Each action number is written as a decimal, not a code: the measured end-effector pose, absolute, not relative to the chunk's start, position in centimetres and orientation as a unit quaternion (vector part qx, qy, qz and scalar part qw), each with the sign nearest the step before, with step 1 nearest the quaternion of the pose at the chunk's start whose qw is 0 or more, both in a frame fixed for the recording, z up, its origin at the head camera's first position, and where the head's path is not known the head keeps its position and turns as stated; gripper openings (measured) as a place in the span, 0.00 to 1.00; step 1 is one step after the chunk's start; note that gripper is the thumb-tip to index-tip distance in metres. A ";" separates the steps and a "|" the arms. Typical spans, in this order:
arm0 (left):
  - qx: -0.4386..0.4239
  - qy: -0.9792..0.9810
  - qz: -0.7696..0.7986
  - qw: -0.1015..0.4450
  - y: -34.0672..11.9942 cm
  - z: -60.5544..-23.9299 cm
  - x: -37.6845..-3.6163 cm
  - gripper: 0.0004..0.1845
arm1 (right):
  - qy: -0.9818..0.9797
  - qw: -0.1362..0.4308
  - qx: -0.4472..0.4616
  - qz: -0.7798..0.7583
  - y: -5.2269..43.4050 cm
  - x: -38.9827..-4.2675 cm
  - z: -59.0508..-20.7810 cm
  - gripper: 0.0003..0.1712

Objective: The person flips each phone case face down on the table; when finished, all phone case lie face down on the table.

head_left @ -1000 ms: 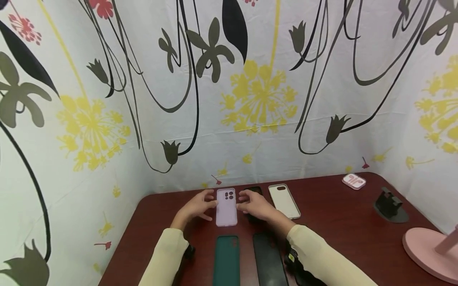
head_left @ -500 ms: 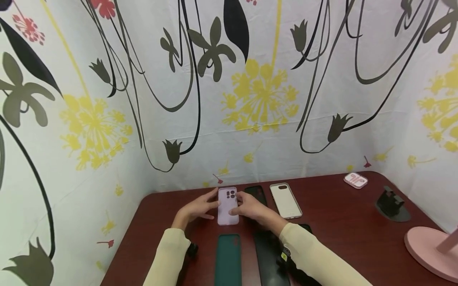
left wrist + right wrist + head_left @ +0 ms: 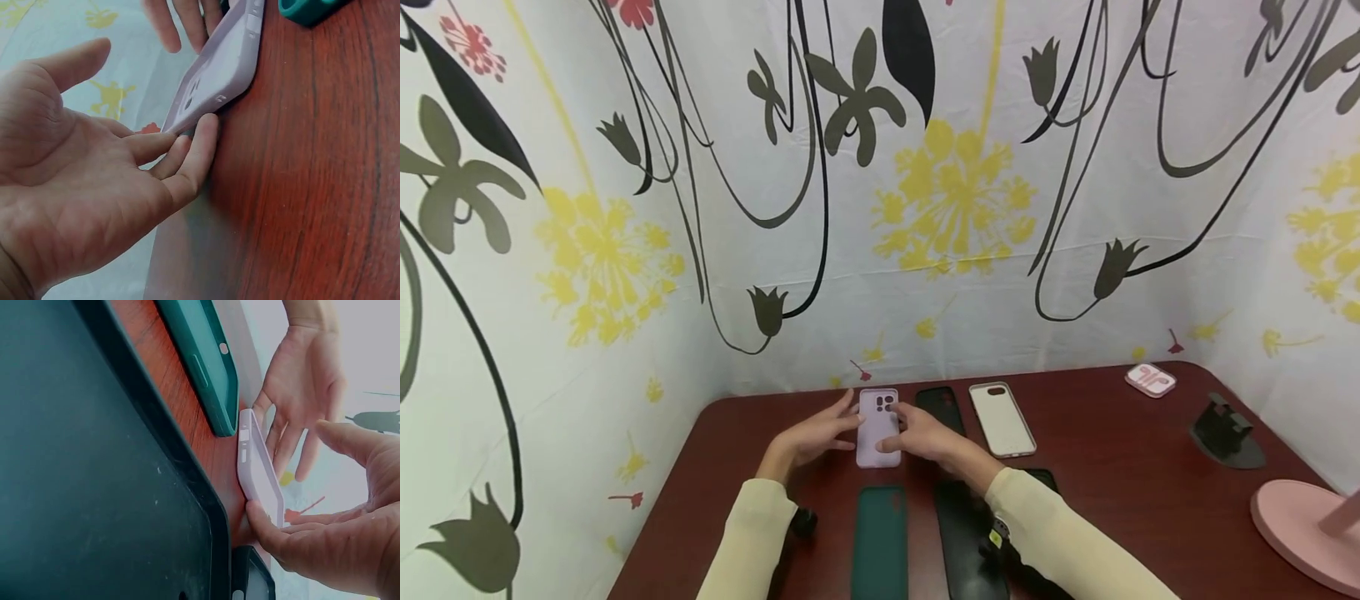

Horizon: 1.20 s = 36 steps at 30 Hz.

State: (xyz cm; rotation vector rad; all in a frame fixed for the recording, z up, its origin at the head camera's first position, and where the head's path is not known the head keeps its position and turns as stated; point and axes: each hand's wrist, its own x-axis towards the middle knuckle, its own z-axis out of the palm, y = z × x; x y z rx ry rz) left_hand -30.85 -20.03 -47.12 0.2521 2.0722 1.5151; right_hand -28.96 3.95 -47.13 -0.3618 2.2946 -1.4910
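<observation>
The lilac phone case is lying camera-cutouts up on the dark red surface, toward its far edge, and both hands are meeting it from either side. The left hand is coming in from 9 o'clock of the case with its palm open and its fingers straight; in the left wrist view its fingertips are touching the case's edge where that edge is lifting slightly off the wood. The right hand is sitting at 3 o'clock of the case, fingers loosely extended, with one fingertip pressing against the case's side wall; neither hand is wrapping around it.

At 6 o'clock of the lilac case, nearer the person, a dark green case is lying flat, and a black case is lying just beside it at 3 o'clock. Another black case and a white case are resting in a row at 3 o'clock of the lilac one. Well apart at the surface's far right corner are sitting a small pink earphone box, a black stand and a pink round base.
</observation>
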 end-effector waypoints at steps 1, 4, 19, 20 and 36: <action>0.094 0.764 0.575 0.275 -20.1 -47.1 -30.8 0.50 | 0.817 0.190 -0.126 -0.530 4.0 -28.9 -47.1 0.53; 0.083 0.741 0.614 0.259 -20.1 -47.2 -30.7 0.47 | 0.813 0.198 -0.117 -0.534 3.9 -28.9 -47.3 0.53; 0.009 0.691 0.697 0.194 -19.8 -46.6 -30.5 0.38 | 0.807 0.178 -0.103 -0.553 2.8 -28.3 -47.4 0.45; 0.010 0.690 0.697 0.194 -19.7 -46.4 -30.5 0.38 | 0.807 0.176 -0.102 -0.555 2.7 -28.3 -47.4 0.44; 0.045 0.700 0.682 0.207 -17.3 -45.5 -30.5 0.31 | 0.774 0.183 -0.082 -0.601 2.7 -28.9 -47.0 0.45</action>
